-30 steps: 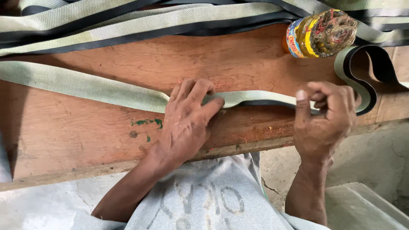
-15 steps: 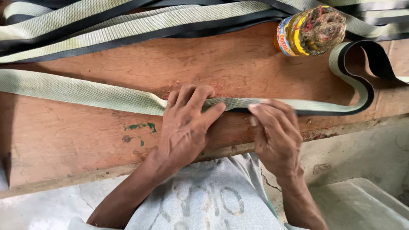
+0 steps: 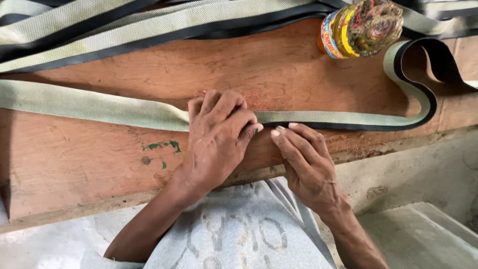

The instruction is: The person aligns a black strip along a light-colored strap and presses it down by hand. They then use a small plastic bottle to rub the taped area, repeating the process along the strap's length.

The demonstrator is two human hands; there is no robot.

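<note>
**2 hands pressed to a green strap on a wooden bench**

The left hand [image 3: 219, 137] lay flat over the pale green strap [image 3: 89, 105], fingers together and bent slightly, pinning it against the reddish wooden board [image 3: 99, 169]. It gripped nothing; it only pressed down. The right hand [image 3: 306, 164] sat just to the right, fingers extended and close together, their tips touching the strap's near edge where it ran on toward a black-backed loop [image 3: 423, 99] at the right. That hand also closed on nothing.

The strap crossed the board from the left edge, passed under the left hand, and curled back at the far right. More green and black straps [image 3: 149, 25] lay bundled along the far side, beside a tipped jar with a yellow label [image 3: 358, 27] stuffed with tangled thread.

To do this well, I judge the left palm should have held firm while the right fingertips kept the edge straight and flat, without letting the strap twist.

The strap under the left hand was hidden, so any seam or fold there could not be seen. The far bundle was cut off at the top, and the loop's end ran out of view at the right.
</note>
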